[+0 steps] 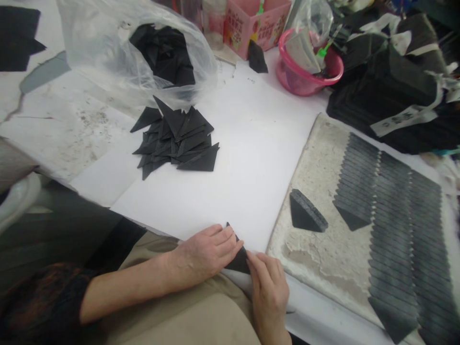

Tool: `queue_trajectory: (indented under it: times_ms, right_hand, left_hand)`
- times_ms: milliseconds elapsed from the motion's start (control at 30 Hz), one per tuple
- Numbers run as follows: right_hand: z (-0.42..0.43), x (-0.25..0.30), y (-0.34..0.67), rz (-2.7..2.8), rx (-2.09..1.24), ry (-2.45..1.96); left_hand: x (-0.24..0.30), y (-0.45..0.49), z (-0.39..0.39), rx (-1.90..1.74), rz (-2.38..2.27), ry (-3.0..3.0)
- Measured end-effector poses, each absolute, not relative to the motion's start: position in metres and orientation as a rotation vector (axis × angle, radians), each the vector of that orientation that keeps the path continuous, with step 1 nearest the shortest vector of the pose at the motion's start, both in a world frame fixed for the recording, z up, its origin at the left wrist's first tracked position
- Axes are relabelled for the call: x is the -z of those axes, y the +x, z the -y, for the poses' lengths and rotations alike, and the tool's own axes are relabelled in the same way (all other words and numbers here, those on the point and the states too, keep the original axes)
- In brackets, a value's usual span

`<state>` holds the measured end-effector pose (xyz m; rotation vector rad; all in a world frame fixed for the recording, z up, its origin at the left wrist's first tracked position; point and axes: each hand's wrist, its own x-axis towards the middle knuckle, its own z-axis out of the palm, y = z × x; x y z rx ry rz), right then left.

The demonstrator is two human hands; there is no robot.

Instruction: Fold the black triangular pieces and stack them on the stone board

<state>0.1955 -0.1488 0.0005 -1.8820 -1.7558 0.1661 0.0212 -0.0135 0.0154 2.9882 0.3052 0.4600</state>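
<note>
At the front edge of the white-covered table, a black triangular piece [239,264] lies between both hands. My left hand [206,251] rests over its left side, fingers together and pressing on it. My right hand [270,285] pinches its right corner between thumb and fingers. What the fingertips cover is hidden. A loose pile of similar black pieces [179,141] lies farther back to the left. On the pale board [305,167] at the right, a small stack of triangles [307,213] sits beside long overlapping rows of black triangles [391,230].
A clear plastic bag [97,52] with more black pieces lies open at the back left. Behind stand a pink box [237,28] and a pink basin [305,86] holding small items. Bundled black material [388,91] is heaped at the back right.
</note>
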Motion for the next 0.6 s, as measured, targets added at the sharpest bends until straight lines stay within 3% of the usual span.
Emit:
queue_trajectory:
  times_ms: [200, 600]
  right_hand:
    - [0.154, -0.004, 0.201, 1.707, -0.321, -1.868]
    - [0.152, -0.005, 0.193, 1.759, -0.141, -1.865]
  left_hand:
    - [-0.016, 0.021, 0.016, -0.451, -0.333, 2.986]
    - [-0.016, 0.024, 0.026, -0.455, -0.385, 3.033]
